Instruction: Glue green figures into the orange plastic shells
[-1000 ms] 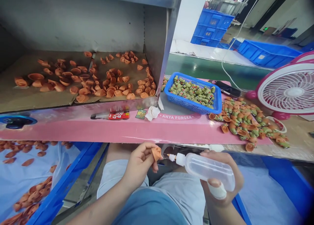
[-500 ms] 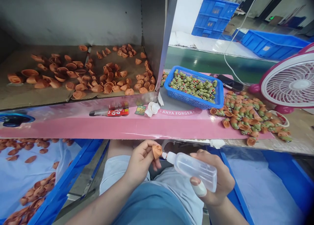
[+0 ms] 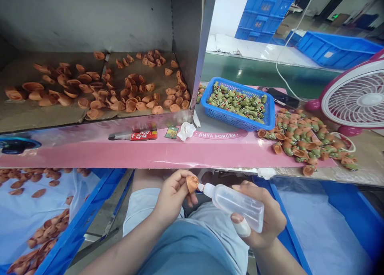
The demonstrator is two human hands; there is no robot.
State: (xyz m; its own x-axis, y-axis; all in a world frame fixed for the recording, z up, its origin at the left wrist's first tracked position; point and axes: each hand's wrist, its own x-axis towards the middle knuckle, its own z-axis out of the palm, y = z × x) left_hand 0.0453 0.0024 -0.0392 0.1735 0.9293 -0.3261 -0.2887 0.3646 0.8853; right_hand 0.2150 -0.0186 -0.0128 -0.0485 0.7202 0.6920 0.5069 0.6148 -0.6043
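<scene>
My left hand (image 3: 172, 195) pinches a small orange cup-shaped piece (image 3: 192, 184) above my lap. My right hand (image 3: 264, 221) is wrapped round a clear squeeze bottle (image 3: 238, 206) lying nearly level, its white nozzle tip touching the orange piece. A white wrap covers my right thumb. Both hands sit just below the front edge of the pink bench top (image 3: 168, 153).
Many loose orange pieces (image 3: 120, 95) lie on cardboard inside the metal booth. A blue basket (image 3: 268, 111) holds green figures; more figures (image 3: 303, 141) are heaped beside it. A pink fan (image 3: 357, 97) stands at right. Blue bins (image 3: 75, 231) flank my knees; the left one holds orange pieces.
The bottle has moved left and its nozzle has come up against the orange piece. My left hand has stayed almost where it was.
</scene>
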